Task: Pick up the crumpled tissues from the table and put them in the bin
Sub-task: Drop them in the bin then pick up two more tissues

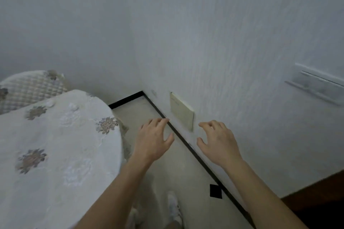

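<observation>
One head-worn wide-angle view only, looking forward and steeply down from standing height toward a room corner. The table [55, 145] occupies the left, the wall [223, 42] the far and right. Both forearms enter from the near edge; the floor [167, 173] lies directly below.

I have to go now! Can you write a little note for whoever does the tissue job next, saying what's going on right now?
Left hand: open, empty, held out over the floor beside the table.
Right hand: open, empty, held out in front of the wall.
Tissues: two small white crumpled tissues lie at the far edge of the round table with the flowered cloth, side by side and apart.
Bin: not in view.
Done: nothing seen yet; no tissue is in either grip.
Left: pick up both tissues, find the bin, drop them in.
</observation>
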Demonstrator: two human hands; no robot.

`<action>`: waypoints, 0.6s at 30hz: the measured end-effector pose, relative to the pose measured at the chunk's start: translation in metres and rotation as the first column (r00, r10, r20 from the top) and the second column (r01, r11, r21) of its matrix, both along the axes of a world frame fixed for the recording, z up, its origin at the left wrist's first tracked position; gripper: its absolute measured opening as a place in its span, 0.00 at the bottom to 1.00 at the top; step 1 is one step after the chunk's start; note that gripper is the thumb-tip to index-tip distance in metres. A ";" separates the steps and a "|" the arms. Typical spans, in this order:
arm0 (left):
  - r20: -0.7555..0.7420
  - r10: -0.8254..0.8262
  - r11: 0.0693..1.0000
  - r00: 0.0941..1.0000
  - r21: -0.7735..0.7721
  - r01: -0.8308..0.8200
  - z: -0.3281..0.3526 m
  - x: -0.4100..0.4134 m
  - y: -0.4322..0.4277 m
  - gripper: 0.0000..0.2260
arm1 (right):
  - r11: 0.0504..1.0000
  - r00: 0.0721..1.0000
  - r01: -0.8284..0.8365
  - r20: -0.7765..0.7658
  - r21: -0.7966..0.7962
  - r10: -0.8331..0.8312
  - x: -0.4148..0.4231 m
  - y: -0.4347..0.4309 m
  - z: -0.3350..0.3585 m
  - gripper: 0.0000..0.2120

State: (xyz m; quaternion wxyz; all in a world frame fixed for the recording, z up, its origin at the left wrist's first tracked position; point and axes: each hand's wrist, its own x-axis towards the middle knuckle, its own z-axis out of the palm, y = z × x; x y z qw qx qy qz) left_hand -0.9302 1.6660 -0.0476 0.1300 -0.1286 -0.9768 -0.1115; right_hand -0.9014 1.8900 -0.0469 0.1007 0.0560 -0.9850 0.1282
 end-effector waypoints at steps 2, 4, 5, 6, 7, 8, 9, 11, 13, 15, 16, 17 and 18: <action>0.001 0.047 0.999 0.999 0.013 -0.047 -0.006 -0.028 -0.007 0.23 | 0.999 0.999 -0.047 -0.003 0.012 0.047 -0.035 -0.006 -0.002 0.20; -0.008 0.090 0.996 0.996 0.028 -0.090 -0.012 -0.062 -0.015 0.24 | 0.996 0.996 -0.091 -0.010 0.021 0.091 -0.076 -0.014 -0.003 0.20; -0.010 0.111 0.993 0.994 0.036 -0.111 -0.015 -0.081 -0.019 0.24 | 0.993 0.994 -0.111 -0.014 0.027 0.111 -0.099 -0.019 -0.003 0.20; -0.010 0.133 0.990 0.991 0.046 -0.133 -0.017 -0.101 -0.023 0.24 | 0.991 0.991 -0.129 -0.017 0.032 0.130 -0.122 -0.023 -0.003 0.20; -0.004 0.154 0.987 0.988 0.056 -0.153 -0.018 -0.121 -0.027 0.24 | 0.988 0.989 -0.148 -0.018 0.037 0.149 -0.146 -0.028 -0.002 0.20; 0.002 0.172 0.983 0.985 0.065 -0.172 -0.018 -0.140 -0.032 0.24 | 0.985 0.986 -0.168 -0.015 0.044 0.169 -0.170 -0.034 -0.001 0.20; 0.006 0.190 0.979 0.982 0.072 -0.190 -0.017 -0.158 -0.037 0.24 | 0.981 0.982 -0.188 -0.008 0.054 0.189 -0.194 -0.039 0.001 0.20; 0.002 0.222 0.972 0.975 0.079 -0.222 -0.017 -0.193 -0.049 0.23 | 0.973 0.975 -0.221 -0.004 0.069 0.222 -0.242 -0.052 0.004 0.21; 0.001 0.257 0.965 0.966 0.062 -0.256 -0.018 -0.225 -0.064 0.22 | 0.969 0.970 -0.243 -0.013 0.056 0.244 -0.286 -0.066 0.006 0.20; 0.001 0.293 0.955 0.956 0.046 -0.293 -0.018 -0.255 -0.080 0.23 | 0.963 0.964 -0.265 -0.023 0.046 0.267 -0.325 -0.080 0.008 0.20; 0.009 0.308 0.950 0.951 0.048 -0.308 -0.018 -0.269 -0.088 0.24 | 0.959 0.959 -0.280 -0.023 0.039 0.281 -0.341 -0.088 0.007 0.20; 0.016 0.321 0.946 0.947 0.052 -0.321 -0.019 -0.281 -0.095 0.24 | 0.954 0.954 -0.298 -0.017 0.032 0.298 -0.356 -0.095 0.005 0.20; 0.020 0.333 0.941 0.943 0.052 -0.333 -0.020 -0.291 -0.101 0.24 | 0.949 0.949 -0.315 -0.008 0.031 0.315 -0.369 -0.102 0.003 0.20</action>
